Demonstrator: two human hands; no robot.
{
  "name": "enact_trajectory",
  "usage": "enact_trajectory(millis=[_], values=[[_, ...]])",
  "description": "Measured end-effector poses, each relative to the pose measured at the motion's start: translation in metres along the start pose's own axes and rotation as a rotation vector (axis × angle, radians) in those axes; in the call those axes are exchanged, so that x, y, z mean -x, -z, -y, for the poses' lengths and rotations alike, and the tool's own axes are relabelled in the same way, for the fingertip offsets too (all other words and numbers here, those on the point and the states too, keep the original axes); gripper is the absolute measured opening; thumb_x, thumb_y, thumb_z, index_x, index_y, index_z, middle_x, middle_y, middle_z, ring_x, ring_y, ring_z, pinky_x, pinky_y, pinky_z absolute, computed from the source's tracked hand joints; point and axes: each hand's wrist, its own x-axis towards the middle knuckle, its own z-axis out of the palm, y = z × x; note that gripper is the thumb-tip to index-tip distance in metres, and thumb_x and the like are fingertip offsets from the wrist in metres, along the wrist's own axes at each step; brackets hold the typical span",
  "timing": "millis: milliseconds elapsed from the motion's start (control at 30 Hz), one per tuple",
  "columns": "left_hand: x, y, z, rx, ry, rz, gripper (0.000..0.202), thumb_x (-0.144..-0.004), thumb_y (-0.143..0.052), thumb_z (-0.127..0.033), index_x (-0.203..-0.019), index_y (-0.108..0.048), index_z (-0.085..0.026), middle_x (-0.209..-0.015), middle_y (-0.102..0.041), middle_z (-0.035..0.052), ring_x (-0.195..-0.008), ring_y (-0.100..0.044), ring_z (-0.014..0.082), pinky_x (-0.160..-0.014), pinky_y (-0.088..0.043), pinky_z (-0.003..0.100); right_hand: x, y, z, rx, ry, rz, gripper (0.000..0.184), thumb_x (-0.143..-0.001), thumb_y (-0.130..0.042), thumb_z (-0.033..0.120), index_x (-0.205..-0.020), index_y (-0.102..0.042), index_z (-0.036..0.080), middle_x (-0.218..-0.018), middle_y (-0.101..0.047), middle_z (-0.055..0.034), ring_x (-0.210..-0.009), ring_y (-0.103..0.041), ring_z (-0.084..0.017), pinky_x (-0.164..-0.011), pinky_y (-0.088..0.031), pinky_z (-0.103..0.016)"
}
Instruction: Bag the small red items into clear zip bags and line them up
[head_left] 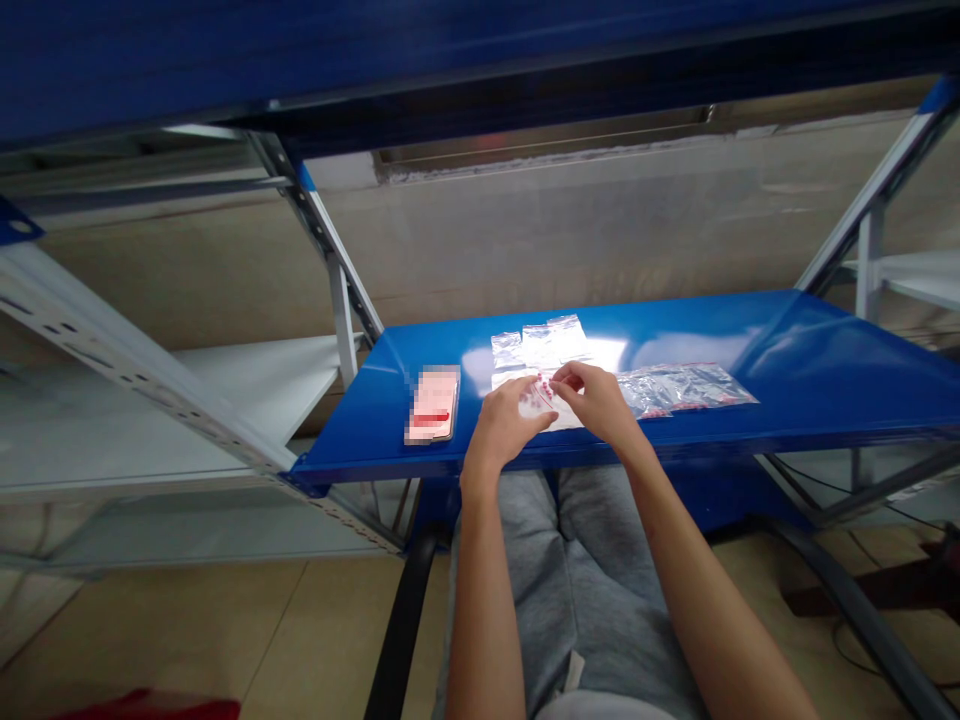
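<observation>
My left hand (pixel 508 420) and my right hand (pixel 596 395) meet over the front of a blue shelf board (pixel 787 340). Both pinch a small clear zip bag (pixel 541 398) with a red seal strip, holding it just above the board. The fingers of both hands are closed on the bag's top edge. What is inside the bag is too small to make out. Behind the hands lie a few small clear bags (pixel 541 343) flat on the board.
A pile of clear zip bags with red strips (pixel 686 387) lies to the right of my hands. A phone (pixel 433 403) lies flat at the left of the board. Metal rack uprights (pixel 337 270) stand on both sides; my grey-trousered legs are below.
</observation>
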Motion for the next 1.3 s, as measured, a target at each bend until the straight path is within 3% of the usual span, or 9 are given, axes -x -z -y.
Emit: enact_trajectory(millis=[200, 433, 567, 767, 967, 1100, 1300], values=[[0.000, 0.000, 0.000, 0.045, -0.004, 0.005, 0.057, -0.078, -0.087, -0.023, -0.132, -0.069, -0.017, -0.132, -0.074, 0.0119, -0.123, -0.069, 0.0269, -0.112, -0.051, 0.040, 0.001, 0.002, 0.011, -0.127, 0.069, 0.135, 0.014, -0.088, -0.059, 0.022, -0.083, -0.072, 0.019, -0.075, -0.073, -0.0027, -0.071, -0.062, -0.018, -0.070, -0.044, -0.029], [0.000, 0.001, -0.003, 0.023, -0.022, 0.001, 0.056, -0.078, -0.087, -0.024, -0.131, -0.070, -0.019, -0.133, -0.073, 0.0115, -0.124, -0.069, 0.0273, -0.112, -0.051, 0.041, -0.002, 0.007, -0.002, -0.196, -0.068, 0.072, 0.016, -0.088, -0.057, 0.025, -0.086, -0.072, 0.019, -0.078, -0.073, -0.0040, -0.074, -0.065, -0.019, -0.071, -0.046, -0.030], [-0.001, -0.002, 0.001, 0.047, -0.037, -0.029, 0.056, -0.078, -0.088, -0.026, -0.131, -0.070, -0.020, -0.132, -0.074, 0.0107, -0.121, -0.070, 0.0264, -0.110, -0.053, 0.041, 0.001, 0.016, 0.005, -0.301, -0.058, 0.227, 0.025, -0.089, -0.063, 0.042, -0.087, -0.072, 0.018, -0.079, -0.072, -0.0041, -0.075, -0.063, -0.018, -0.068, -0.047, -0.029], [-0.002, -0.005, 0.010, 0.066, -0.065, -0.043, 0.052, -0.079, -0.085, -0.024, -0.129, -0.070, -0.020, -0.127, -0.075, 0.0094, -0.115, -0.072, 0.0250, -0.103, -0.056, 0.039, 0.007, 0.020, 0.020, -0.485, -0.072, 0.508, 0.025, -0.085, -0.068, 0.045, -0.088, -0.072, 0.020, -0.088, -0.068, -0.0023, -0.070, -0.060, -0.014, -0.058, -0.051, -0.025], [0.000, -0.001, 0.006, 0.064, -0.046, -0.049, 0.058, -0.081, -0.085, -0.033, -0.134, -0.067, -0.018, -0.130, -0.074, 0.0110, -0.115, -0.071, 0.0254, -0.107, -0.054, 0.040, 0.004, 0.015, 0.016, -0.507, -0.099, 0.422, 0.029, -0.081, -0.072, 0.046, -0.074, -0.068, 0.018, -0.075, -0.063, -0.0010, -0.065, -0.057, -0.013, -0.056, -0.052, -0.025], [0.006, 0.015, 0.005, 0.066, -0.010, -0.080, 0.064, -0.084, -0.082, -0.040, -0.142, -0.062, -0.021, -0.134, -0.071, 0.0105, -0.114, -0.070, 0.0247, -0.103, -0.055, 0.039, 0.004, 0.019, 0.013, -0.498, -0.121, 0.374, 0.031, -0.084, -0.070, 0.048, -0.076, -0.067, 0.018, -0.077, -0.066, -0.0033, -0.072, -0.065, -0.016, -0.059, -0.053, -0.026], [0.011, 0.037, 0.015, -0.048, 0.084, -0.185, 0.037, -0.094, -0.067, -0.029, -0.130, -0.069, -0.021, -0.114, -0.075, 0.0088, -0.102, -0.071, 0.0233, -0.093, -0.058, 0.039, 0.004, 0.024, 0.012, -0.485, -0.151, 0.318, 0.032, -0.083, -0.070, 0.049, -0.074, -0.064, 0.019, -0.077, -0.066, -0.0036, -0.078, -0.071, -0.020, -0.059, -0.053, -0.026]])
